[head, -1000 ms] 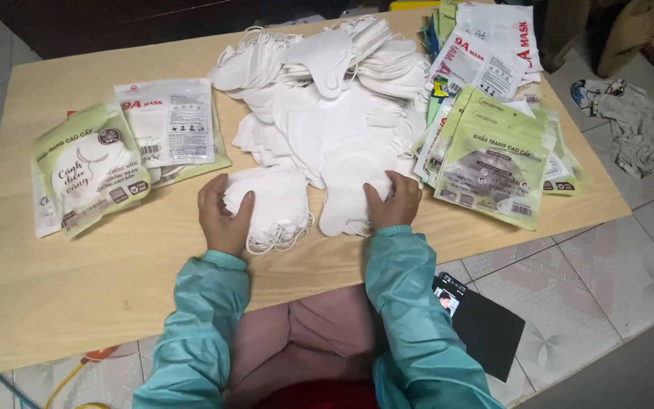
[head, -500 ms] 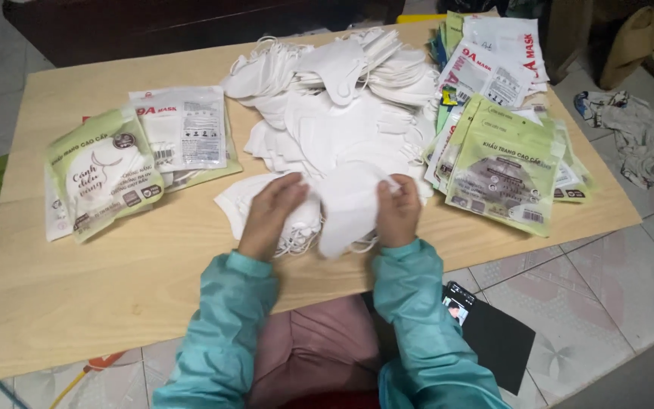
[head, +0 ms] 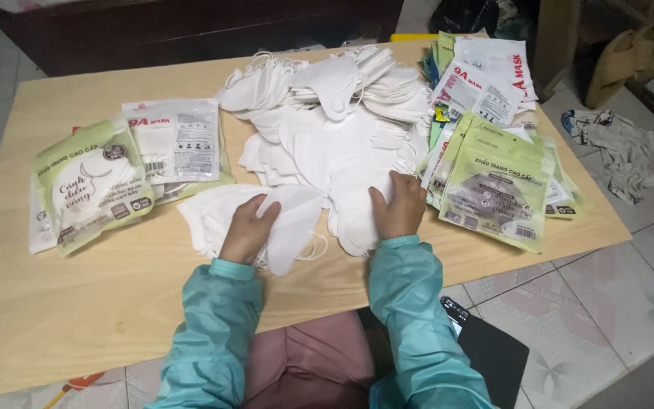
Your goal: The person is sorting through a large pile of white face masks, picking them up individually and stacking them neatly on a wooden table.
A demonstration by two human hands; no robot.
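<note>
My left hand (head: 247, 229) grips a folded white face mask (head: 294, 225) and holds it tilted over a small stack of white masks (head: 210, 216) near the table's front. My right hand (head: 397, 206) rests with fingers spread on the near edge of a big loose heap of white masks (head: 327, 129) in the table's middle. Both arms wear teal sleeves.
On the wooden table (head: 54, 318), green and clear filled pouches (head: 92, 185) lie at the left, and a pile of green and white empty pouches (head: 497, 178) lies at the right. A black flat object (head: 493, 356) and a crumpled cloth (head: 615, 148) lie on the tiled floor.
My left hand took one mask from beside the right hand and carried it left over the small stack. My right hand shifted up onto the heap's edge.
</note>
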